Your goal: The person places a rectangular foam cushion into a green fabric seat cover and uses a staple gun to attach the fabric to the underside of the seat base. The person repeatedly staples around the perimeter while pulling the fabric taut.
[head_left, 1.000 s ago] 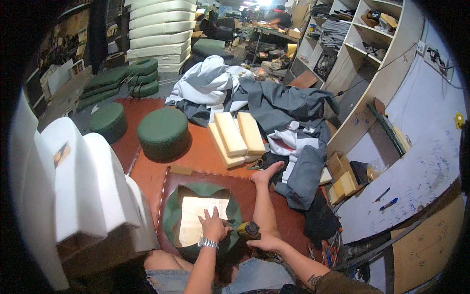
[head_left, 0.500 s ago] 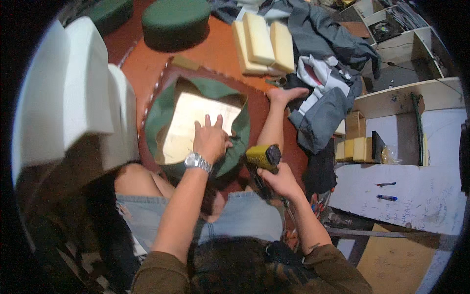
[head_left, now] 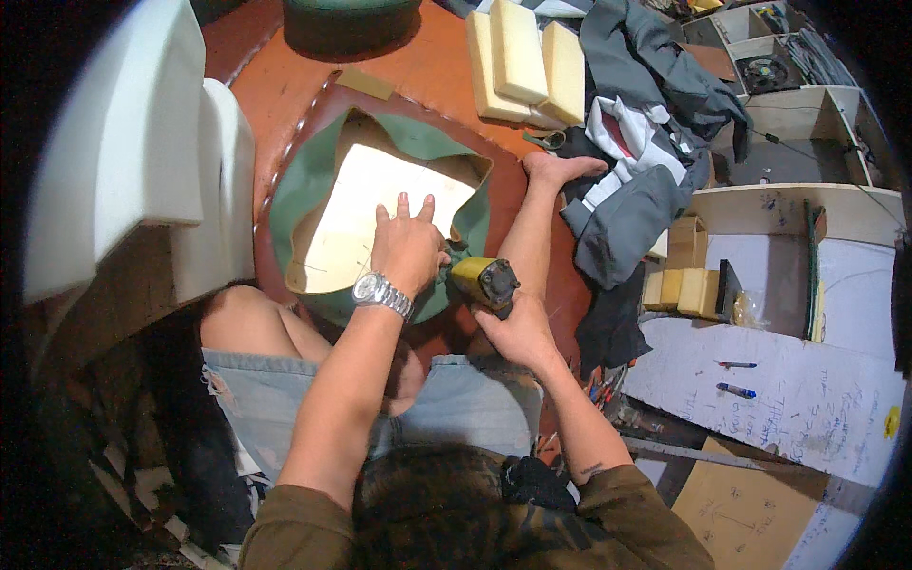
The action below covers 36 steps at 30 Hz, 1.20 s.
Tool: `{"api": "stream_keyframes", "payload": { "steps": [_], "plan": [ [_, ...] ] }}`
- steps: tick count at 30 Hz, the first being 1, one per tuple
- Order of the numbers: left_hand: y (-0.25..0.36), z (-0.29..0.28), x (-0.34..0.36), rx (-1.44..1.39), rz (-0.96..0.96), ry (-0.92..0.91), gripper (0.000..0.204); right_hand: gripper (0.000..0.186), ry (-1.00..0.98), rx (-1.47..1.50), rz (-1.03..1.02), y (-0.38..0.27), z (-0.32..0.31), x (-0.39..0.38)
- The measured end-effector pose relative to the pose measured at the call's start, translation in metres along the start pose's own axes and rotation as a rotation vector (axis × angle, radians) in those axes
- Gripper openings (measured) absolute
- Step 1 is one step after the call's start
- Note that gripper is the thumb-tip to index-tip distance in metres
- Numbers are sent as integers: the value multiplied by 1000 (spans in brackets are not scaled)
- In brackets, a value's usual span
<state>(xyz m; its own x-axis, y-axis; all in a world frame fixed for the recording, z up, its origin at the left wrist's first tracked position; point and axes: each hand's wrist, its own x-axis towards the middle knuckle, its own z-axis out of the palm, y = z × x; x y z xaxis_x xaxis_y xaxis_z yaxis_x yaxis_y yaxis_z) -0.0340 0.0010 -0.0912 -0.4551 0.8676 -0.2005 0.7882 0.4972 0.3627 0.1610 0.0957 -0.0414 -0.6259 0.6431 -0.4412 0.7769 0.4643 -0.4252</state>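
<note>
Between my legs lies a round cushion wrapped in green cover material (head_left: 313, 180), with a pale wooden board (head_left: 351, 209) in its middle. The material's loose edge stands up around the board. My left hand (head_left: 408, 252) presses on the board's right part with fingers spread, its thumb close to the bunched green edge. A yellow and black staple gun (head_left: 483, 280) is in my right hand (head_left: 518, 328), its front close to the cushion's right side. The fingers around its handle are mostly hidden.
Yellow foam blocks (head_left: 518, 57) and grey clothing (head_left: 622, 228) lie at the far right. A finished-looking green round cushion (head_left: 351, 24) stands at the back. White foam pieces (head_left: 161, 142) rise at left. Pens (head_left: 736, 390) lie on a white board (head_left: 788, 399) at right.
My right hand has brought the staple gun left, closer to the cushion's edge. My left hand stays spread on the board. The whole view has shifted slightly.
</note>
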Motion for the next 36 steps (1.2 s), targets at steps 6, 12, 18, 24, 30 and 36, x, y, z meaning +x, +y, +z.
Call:
{"api": "stream_keyframes", "payload": {
  "steps": [6,12,18,24,30,36],
  "plan": [
    [-3,3,-2,-27,1,49,28,44,-6,145,-1,-2,-2,-9],
    [-22,-11,8,-276,-150,-98,46,43,-84,246,-39,-16,-12,-30],
    [-34,-19,4,-72,88,-329,60,42,-105,278,-61,-18,-6,-35],
    [-40,-3,4,-172,116,-213,23,38,-108,324,-97,-12,-3,-36],
    [-36,12,5,-231,45,-98,16,45,-100,250,-78,-13,12,-29],
    [-41,5,4,-110,129,-183,25,50,90,123,-144,2,-10,-45]
  ]
}}
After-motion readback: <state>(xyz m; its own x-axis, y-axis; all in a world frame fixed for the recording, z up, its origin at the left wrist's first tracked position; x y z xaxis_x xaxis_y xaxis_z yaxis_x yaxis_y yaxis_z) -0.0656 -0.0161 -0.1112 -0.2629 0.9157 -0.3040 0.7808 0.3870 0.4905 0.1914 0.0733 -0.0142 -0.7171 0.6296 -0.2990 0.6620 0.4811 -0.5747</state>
